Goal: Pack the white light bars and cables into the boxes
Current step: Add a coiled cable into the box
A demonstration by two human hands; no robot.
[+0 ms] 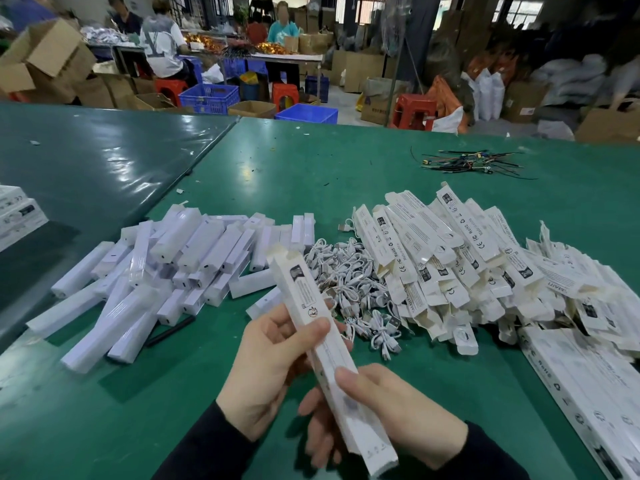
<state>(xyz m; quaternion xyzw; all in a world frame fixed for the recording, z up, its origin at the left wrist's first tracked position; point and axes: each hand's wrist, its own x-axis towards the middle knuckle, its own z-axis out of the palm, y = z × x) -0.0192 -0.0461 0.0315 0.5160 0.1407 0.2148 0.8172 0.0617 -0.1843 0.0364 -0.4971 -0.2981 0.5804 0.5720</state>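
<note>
A long white printed carton (322,337) is held slantwise at lower centre of the frame, its open tabbed end pointing to the upper left, its other end reaching toward the bottom edge. It is gripped by both hands. The left hand (266,368) is curled round the carton's middle from the left — the thumb is laid across its printed face, the fingers are wrapped behind. The right hand (388,414) is closed on the lower part, with the thumb pressed on top and the fingers tucked beneath. Dark sleeves are seen at both wrists.

On the green table (346,174) three heaps are spread across the middle of the frame. At the left, a pile of white light bars (162,268) is lying crisscross. In the centre, just beyond the held carton, a tangle of coiled white USB cables (349,282) is gathered. At the right, a heap of empty printed boxes (460,258) with open flaps is stacked loosely, touching the cables. Along the lower right edge a row of closed boxes (588,382) is laid. In the upper right a bundle of black cable ties (467,164) is left — well apart from the heaps.
</note>
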